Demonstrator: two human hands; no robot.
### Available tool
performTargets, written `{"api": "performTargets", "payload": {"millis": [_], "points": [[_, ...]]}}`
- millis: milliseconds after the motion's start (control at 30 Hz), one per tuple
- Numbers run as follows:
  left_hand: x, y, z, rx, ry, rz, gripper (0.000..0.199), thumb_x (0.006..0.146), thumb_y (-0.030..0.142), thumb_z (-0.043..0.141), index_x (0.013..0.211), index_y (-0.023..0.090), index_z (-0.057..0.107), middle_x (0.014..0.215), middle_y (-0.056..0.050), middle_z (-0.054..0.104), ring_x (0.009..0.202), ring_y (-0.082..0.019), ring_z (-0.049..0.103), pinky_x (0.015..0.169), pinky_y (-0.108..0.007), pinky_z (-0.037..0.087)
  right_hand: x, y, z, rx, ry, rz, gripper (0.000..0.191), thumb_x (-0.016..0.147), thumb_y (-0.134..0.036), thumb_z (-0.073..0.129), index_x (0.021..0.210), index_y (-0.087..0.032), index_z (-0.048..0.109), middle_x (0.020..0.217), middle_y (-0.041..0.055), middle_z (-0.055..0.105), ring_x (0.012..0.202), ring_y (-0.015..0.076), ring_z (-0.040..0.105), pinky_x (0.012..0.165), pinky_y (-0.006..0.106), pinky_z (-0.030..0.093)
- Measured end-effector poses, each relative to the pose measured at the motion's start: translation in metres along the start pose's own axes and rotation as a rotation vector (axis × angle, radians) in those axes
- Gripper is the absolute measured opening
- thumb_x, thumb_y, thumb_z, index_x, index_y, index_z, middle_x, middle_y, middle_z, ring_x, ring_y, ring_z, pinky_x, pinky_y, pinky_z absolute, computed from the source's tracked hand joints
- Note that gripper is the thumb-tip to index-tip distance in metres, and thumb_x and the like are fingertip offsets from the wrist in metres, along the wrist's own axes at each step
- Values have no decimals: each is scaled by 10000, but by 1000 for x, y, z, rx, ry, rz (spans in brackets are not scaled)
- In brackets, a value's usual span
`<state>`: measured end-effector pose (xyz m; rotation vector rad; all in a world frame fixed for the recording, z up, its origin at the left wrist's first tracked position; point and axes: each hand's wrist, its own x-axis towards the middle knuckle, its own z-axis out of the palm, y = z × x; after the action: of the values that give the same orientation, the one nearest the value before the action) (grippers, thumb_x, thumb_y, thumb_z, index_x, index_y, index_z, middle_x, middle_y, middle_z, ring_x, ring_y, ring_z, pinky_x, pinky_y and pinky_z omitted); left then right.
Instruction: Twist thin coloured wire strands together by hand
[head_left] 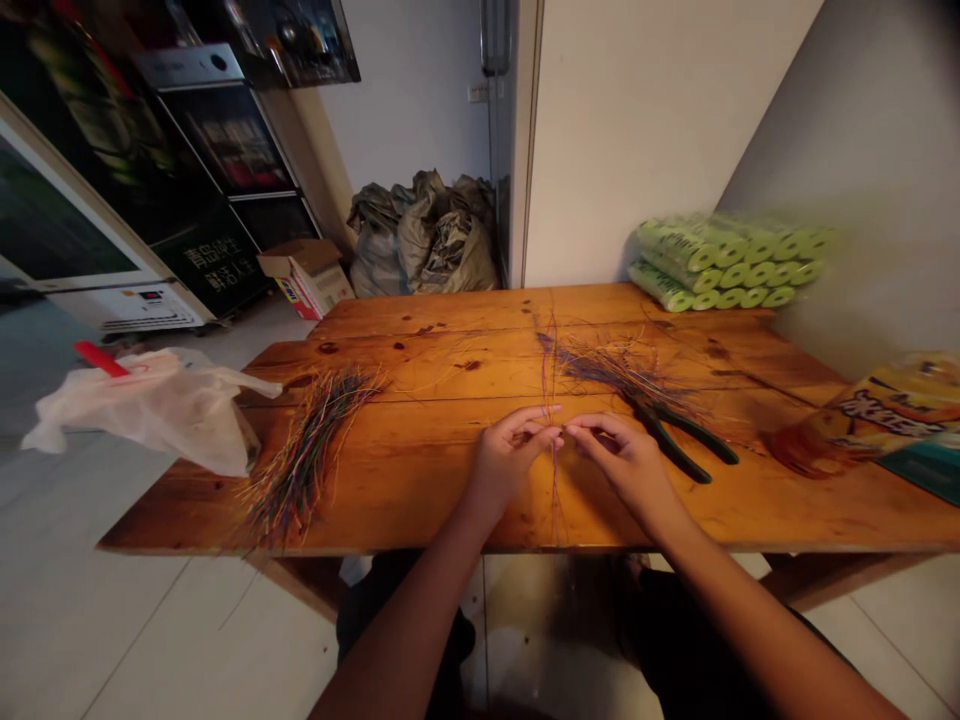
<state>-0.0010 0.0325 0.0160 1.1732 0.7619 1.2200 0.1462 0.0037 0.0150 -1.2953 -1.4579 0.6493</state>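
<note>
Thin wire [556, 500] — pointing straight ahead

A scarred wooden bench [405, 480] is carrying a loose heap of coloured wires [304, 455], green-handled pliers [679, 440] and wrapped green rolls [724, 262] at its far corner.

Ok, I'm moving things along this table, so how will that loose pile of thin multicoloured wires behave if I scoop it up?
The loose pile of thin multicoloured wires will probably feel floppy and light, since the strands look fine and curve at their ends. Nothing appears to bind them, so they may well slip apart. Loose ends could also catch on the rough wooden tabletop.
</note>
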Motion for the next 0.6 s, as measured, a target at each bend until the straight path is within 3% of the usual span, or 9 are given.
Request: {"api": "performTargets", "payload": {"millis": [167,367,600], "points": [[1,-6,-3,70,-46,5,211,639,255,703,849,229,694,629,11,691,624,-140,640,687,-268,493,3,-4,-1,20,-75,-42,229,747,-418,604,750,-196,659,773,47,648,753,183,586,714,308,459],[-1,-15,-2,92,-97,4,246,690,241,663,935,232,672,656,9,694,661,-147,652,715,-274,487,5,-4,0,284,-191,168,230,744,-396,615,817,-179,645,760,25,642,734,157,591,768,306,454],[-1,-16,-1,31,-92,-19,228,692,248,662,916,222,698,704,-2,707,664,-136,637,745,-282,481,13,-3,-7,324,-334,194,180,743,-348,637,737,-170,665,756,18,633,766,141,572,810,278,422]]}}
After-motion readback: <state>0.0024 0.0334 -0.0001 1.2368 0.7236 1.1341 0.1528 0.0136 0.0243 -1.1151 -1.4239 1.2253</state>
